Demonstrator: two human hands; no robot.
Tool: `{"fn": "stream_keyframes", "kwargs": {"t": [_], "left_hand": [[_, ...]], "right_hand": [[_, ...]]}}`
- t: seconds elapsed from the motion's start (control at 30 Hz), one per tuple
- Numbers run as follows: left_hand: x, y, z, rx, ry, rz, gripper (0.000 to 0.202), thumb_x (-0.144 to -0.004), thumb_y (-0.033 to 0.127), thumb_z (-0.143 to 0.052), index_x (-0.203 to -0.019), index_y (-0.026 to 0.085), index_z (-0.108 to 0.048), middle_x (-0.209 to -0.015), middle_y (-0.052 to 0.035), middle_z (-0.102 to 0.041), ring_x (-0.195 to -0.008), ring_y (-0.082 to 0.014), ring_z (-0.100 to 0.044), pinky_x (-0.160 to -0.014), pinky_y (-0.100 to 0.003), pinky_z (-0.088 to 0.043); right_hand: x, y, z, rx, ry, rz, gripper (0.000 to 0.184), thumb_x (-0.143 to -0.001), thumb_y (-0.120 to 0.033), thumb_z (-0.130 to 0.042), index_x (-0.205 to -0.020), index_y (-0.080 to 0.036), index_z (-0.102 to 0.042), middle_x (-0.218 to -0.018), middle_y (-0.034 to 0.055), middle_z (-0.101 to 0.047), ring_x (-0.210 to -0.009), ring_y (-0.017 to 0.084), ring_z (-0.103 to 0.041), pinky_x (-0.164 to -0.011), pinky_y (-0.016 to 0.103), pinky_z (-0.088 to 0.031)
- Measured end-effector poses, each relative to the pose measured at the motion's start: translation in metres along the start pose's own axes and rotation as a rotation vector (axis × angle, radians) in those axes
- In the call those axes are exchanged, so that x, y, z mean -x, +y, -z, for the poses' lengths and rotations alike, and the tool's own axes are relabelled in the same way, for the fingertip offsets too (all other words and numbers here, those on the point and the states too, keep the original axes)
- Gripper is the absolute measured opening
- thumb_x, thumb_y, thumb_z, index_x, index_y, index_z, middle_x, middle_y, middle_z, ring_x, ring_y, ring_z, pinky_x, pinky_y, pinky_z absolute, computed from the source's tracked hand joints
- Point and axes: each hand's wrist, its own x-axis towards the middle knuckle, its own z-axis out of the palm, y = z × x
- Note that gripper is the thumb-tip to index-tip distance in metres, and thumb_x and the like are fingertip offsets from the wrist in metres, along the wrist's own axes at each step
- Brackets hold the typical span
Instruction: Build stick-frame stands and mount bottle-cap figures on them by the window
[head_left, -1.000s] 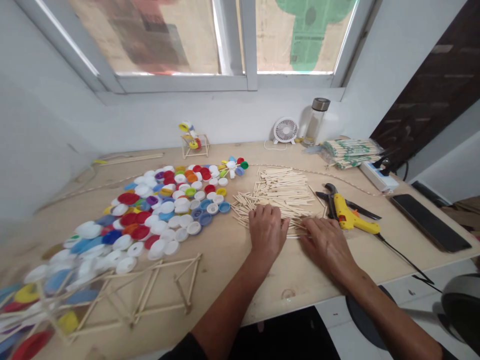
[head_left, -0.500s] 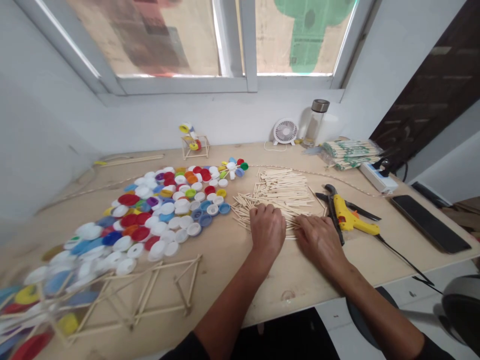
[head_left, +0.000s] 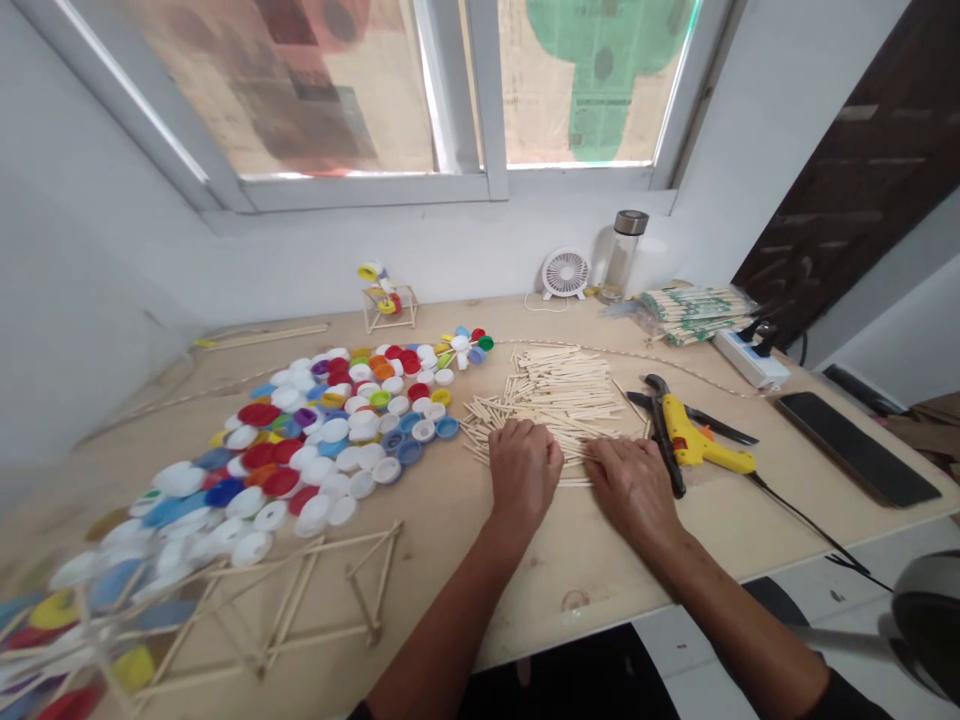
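A loose pile of short wooden sticks (head_left: 562,390) lies on the plywood table (head_left: 465,520). My left hand (head_left: 525,468) rests on the pile's near edge, its fingers curled in over some sticks. Just to its right, my right hand (head_left: 634,485) lies palm down on the near right corner of the pile, fingers stretched forward on the sticks. The two hands are a small gap apart.
Many coloured bottle caps (head_left: 337,420) cover the table's left. A glued stick frame (head_left: 300,590) lies at front left. A yellow glue gun (head_left: 701,445) and black pliers (head_left: 664,430) sit right of my hands. Further right and back: a phone (head_left: 855,445), power strip (head_left: 750,358), stick packet (head_left: 694,310), fan (head_left: 566,273), bottle (head_left: 622,255).
My left hand's fingers have curled in from lying flat on the sticks. Both hands have edged slightly left along the pile's near edge. The view has tilted a little.
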Motion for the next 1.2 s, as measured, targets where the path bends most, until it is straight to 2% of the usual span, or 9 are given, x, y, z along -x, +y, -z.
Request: {"fn": "stream_keyframes", "kwargs": {"t": [0.33,0.5,0.63,0.77,0.87,0.97,1.1,1.2], "left_hand": [[0.005,-0.017,0.007,0.277,0.015,0.139,0.018,-0.073,0.014,-0.05,-0.056,0.021,-0.048,-0.065,-0.0016,-0.056,-0.075,-0.0189,-0.053,-0.072,-0.033,-0.037],[0.008,-0.025,0.008,0.533,0.004,0.172,0.014,-0.073,0.018,-0.048,-0.059,0.02,-0.05,-0.079,-0.0022,-0.062,-0.077,-0.0151,-0.057,-0.072,-0.029,-0.044],[0.007,-0.023,0.007,0.757,-0.073,0.174,0.017,-0.076,0.026,-0.046,-0.062,0.019,-0.053,-0.094,-0.0058,-0.067,-0.076,-0.0139,-0.062,-0.063,-0.026,-0.047],[0.007,-0.017,0.006,0.891,-0.195,0.163,0.018,-0.079,0.03,-0.041,-0.07,0.018,-0.051,-0.081,-0.0059,-0.069,-0.058,-0.0123,-0.063,-0.051,-0.024,-0.047],[0.009,-0.017,0.008,0.868,-0.251,0.153,0.014,-0.078,0.027,-0.04,-0.069,0.019,-0.048,-0.064,-0.0007,-0.065,-0.053,-0.011,-0.06,-0.051,-0.023,-0.046],[0.014,-0.023,0.016,0.732,-0.228,0.164,0.012,-0.076,0.022,-0.041,-0.065,0.021,-0.046,-0.055,0.0037,-0.057,-0.05,-0.0101,-0.054,-0.051,-0.022,-0.041],[0.019,-0.035,0.031,0.451,-0.088,0.211,0.013,-0.078,0.02,-0.045,-0.065,0.021,-0.046,-0.054,0.0044,-0.049,-0.052,-0.012,-0.047,-0.053,-0.024,-0.032],[0.022,-0.041,0.036,0.266,0.031,0.239,0.014,-0.082,0.018,-0.04,-0.071,0.021,-0.046,-0.06,0.002,-0.049,-0.056,-0.0143,-0.046,-0.055,-0.027,-0.029]], "right_hand": [[0.0,0.001,0.0,0.008,-0.007,0.01,0.019,-0.092,-0.017,-0.046,-0.081,-0.019,-0.062,-0.074,0.0028,-0.068,-0.074,0.017,-0.057,-0.077,0.031,-0.026],[0.0,0.0,0.0,0.013,-0.002,0.015,0.018,-0.092,-0.017,-0.047,-0.084,-0.019,-0.063,-0.074,0.0029,-0.068,-0.074,0.016,-0.057,-0.076,0.031,-0.026],[-0.001,0.0,-0.001,0.022,0.002,0.015,0.02,-0.091,-0.017,-0.047,-0.078,-0.019,-0.062,-0.071,0.0033,-0.067,-0.073,0.017,-0.057,-0.076,0.031,-0.026],[-0.001,-0.001,0.0,0.03,-0.001,0.015,0.023,-0.09,-0.016,-0.046,-0.072,-0.019,-0.059,-0.069,0.0028,-0.066,-0.071,0.017,-0.056,-0.076,0.031,-0.026],[-0.001,-0.001,0.0,0.03,-0.001,0.015,0.022,-0.091,-0.015,-0.046,-0.073,-0.019,-0.059,-0.069,0.0026,-0.066,-0.071,0.017,-0.056,-0.076,0.031,-0.026],[0.0,0.0,-0.001,0.025,0.0,0.013,0.021,-0.091,-0.016,-0.047,-0.076,-0.019,-0.06,-0.071,0.0029,-0.067,-0.073,0.016,-0.056,-0.077,0.031,-0.026],[0.0,0.0,0.0,0.017,-0.001,0.008,0.021,-0.092,-0.016,-0.046,-0.078,-0.019,-0.061,-0.071,0.0029,-0.067,-0.074,0.016,-0.057,-0.078,0.031,-0.026],[0.0,-0.001,0.0,0.014,-0.002,0.005,0.022,-0.092,-0.017,-0.045,-0.077,-0.019,-0.061,-0.07,0.0026,-0.066,-0.072,0.016,-0.057,-0.078,0.031,-0.026]]}}
